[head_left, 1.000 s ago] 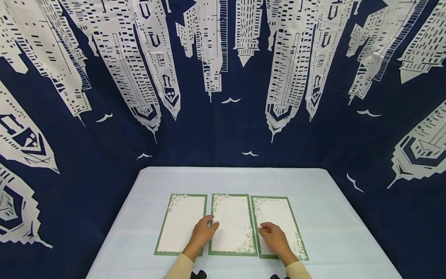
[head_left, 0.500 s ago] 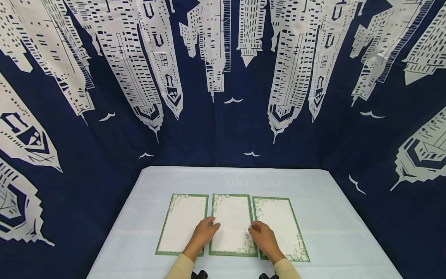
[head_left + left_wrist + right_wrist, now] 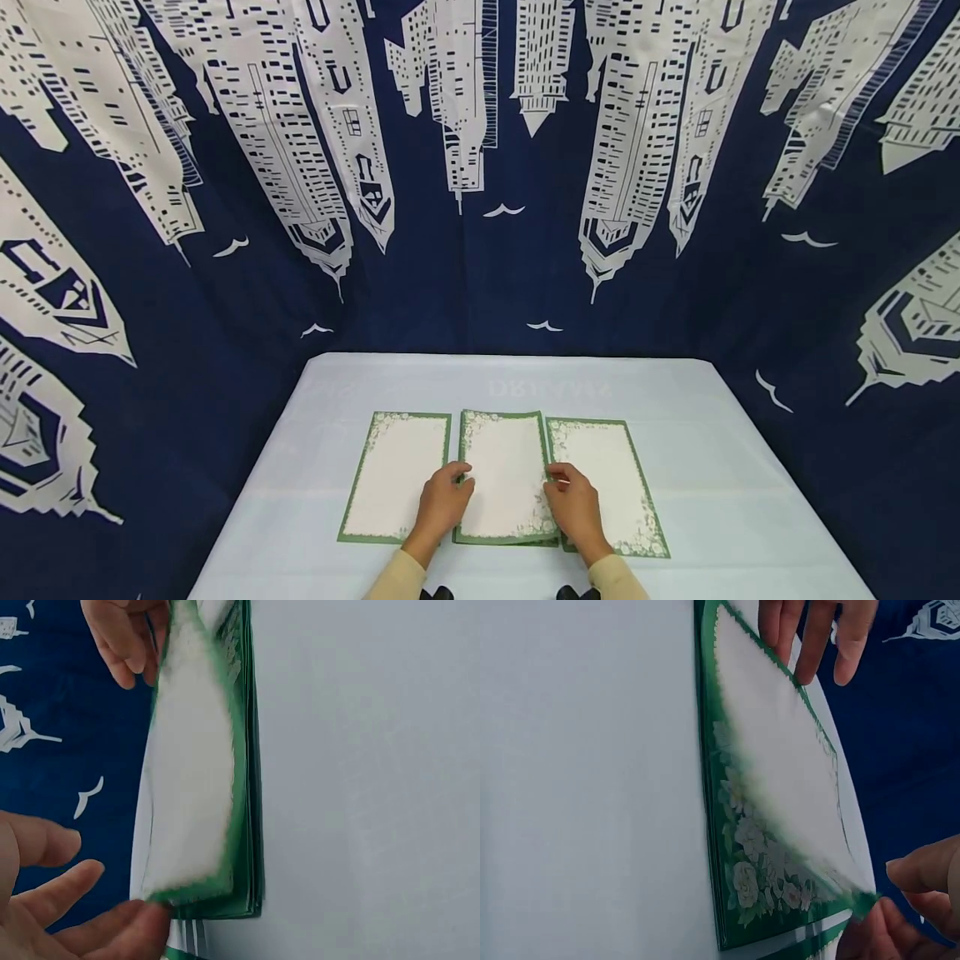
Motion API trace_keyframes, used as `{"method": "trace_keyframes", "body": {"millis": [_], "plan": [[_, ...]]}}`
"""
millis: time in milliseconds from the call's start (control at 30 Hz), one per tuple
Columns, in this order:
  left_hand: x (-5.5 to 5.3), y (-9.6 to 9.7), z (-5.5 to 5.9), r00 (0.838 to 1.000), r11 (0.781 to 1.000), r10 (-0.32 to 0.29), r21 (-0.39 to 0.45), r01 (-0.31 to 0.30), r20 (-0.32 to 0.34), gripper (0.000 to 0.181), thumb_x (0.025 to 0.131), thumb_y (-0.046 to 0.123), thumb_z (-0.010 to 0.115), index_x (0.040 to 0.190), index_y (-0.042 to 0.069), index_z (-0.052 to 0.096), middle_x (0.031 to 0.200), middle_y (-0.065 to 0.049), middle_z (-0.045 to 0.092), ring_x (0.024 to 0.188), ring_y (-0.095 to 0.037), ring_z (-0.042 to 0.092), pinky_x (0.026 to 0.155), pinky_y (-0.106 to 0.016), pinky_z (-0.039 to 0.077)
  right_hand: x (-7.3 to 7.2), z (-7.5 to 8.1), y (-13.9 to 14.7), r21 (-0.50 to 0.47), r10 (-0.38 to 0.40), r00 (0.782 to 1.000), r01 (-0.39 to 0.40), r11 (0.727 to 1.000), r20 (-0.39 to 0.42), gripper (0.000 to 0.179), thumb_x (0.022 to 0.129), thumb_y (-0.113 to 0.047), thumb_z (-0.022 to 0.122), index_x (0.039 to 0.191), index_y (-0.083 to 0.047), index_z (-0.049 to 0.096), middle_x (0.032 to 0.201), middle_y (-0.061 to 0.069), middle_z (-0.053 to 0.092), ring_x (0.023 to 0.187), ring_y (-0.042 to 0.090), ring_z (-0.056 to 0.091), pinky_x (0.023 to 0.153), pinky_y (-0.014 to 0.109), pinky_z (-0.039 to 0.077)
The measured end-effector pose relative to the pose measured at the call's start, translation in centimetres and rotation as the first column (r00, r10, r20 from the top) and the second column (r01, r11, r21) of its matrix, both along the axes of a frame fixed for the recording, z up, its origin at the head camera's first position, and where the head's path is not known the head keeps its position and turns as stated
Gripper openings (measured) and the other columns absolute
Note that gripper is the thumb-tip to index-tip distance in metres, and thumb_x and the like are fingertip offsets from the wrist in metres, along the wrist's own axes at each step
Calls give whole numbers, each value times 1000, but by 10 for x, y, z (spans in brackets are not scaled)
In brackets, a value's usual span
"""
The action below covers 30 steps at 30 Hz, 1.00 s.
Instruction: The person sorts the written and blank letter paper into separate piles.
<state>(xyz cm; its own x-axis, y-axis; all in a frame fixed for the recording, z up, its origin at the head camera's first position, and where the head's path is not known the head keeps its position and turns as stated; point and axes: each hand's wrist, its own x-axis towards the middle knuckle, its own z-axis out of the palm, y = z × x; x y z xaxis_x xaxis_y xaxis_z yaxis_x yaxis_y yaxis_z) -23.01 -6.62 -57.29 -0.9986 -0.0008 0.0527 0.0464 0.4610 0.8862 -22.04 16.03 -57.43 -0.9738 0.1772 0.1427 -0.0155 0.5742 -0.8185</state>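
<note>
Top sheet (image 3: 502,475) raised above ctr stack (image 3: 257,847), betw L sheet (image 3: 401,475) & R sheet (image 3: 611,483) on table (image 3: 720,467). R hand (image 3: 576,506) pinches its R edge; L hand (image 3: 444,500) at L edge, fingers parted — pinch or mere touch, can't tell. Edge-holding prob keeps printed face uncovered — bowing suggests thin, limp paper.
</note>
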Motion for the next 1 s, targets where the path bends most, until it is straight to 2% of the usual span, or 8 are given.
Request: {"method": "trace_keyframes", "body": {"millis": [133,333,500,700,867,1000], "plan": [[-1,-2,-3,999,998,45,56,-44,-16,34,89,-1,68,123,-1,68,108,-16,68,85,-25,66,65,-37,52,-4,-3,4,-71,-41,999,42,997,16,28,88,-2,72,115,5,70,94,7,70,85,26,69,70,36,55],[-1,-10,-7,997,997,72,40,-72,2,54,83,-6,75,135,-5,58,95,-10,64,83,-22,62,68,-40,53,-2,0,7,-125,-7,996,18,992,92,32,88,-5,73,117,8,69,90,8,72,78,20,66,68,35,52],[-4,-19,-4,996,996,84,38,-83,-7,49,85,-5,74,132,-8,59,91,-8,65,72,-18,61,62,-36,51,-4,5,-1,-166,24,995,-8,986,92,26,92,-6,69,116,6,70,89,4,70,73,15,61,62,29,49],[-8,-44,1,991,992,125,17,-124,-45,37,86,-2,72,123,-3,69,90,-9,70,70,-18,64,59,-35,50,-9,10,-25,-215,92,993,-73,974,79,26,94,-6,67,117,5,70,87,3,67,69,15,57,59,28,47],[-7,-71,7,989,990,137,-14,-138,-64,36,85,-3,70,122,-1,70,88,-8,69,60,-15,55,56,-34,46,-13,6,-52,-224,169,984,-152,963,58,25,93,-6,66,116,4,69,85,4,66,68,14,57,57,28,46],[-6,-94,10,986,987,152,-41,-155,-75,36,87,-5,67,123,-2,69,89,-9,70,57,-13,52,53,-33,44,-19,0,-73,-225,199,979,-185,957,40,23,93,-6,67,114,2,69,83,2,66,68,13,59,59,29,47]]}}
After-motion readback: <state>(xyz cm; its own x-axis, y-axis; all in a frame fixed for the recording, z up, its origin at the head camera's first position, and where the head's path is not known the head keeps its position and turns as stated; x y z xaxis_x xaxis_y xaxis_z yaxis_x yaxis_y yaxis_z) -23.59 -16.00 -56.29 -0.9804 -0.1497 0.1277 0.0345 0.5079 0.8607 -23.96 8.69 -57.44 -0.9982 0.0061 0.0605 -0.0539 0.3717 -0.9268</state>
